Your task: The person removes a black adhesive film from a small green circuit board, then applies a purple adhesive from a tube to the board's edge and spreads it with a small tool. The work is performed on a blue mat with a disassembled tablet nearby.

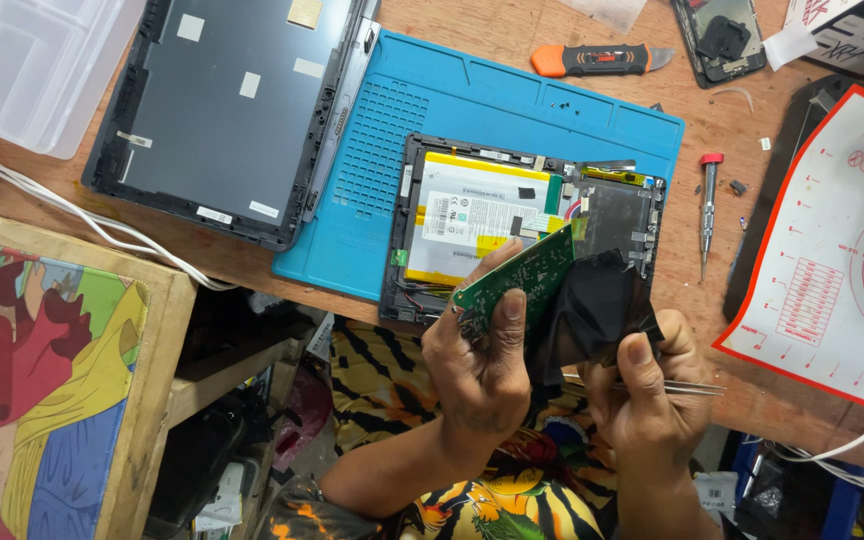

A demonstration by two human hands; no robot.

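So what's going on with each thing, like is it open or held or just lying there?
Tablet: opened up, back off, battery showing, lying on the blue mat.
Green circuit board: lifted, held in the left hand.
Black film: peeled up, pinched by the right hand.
Tweezers: held in the right hand.
Screwdriver: lying on the table.
Utility knife: lying unused.

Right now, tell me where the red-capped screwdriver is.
In the head view the red-capped screwdriver lies on the wooden bench, right of the blue work mat and the opened tablet, just left of the red-edged white mat.
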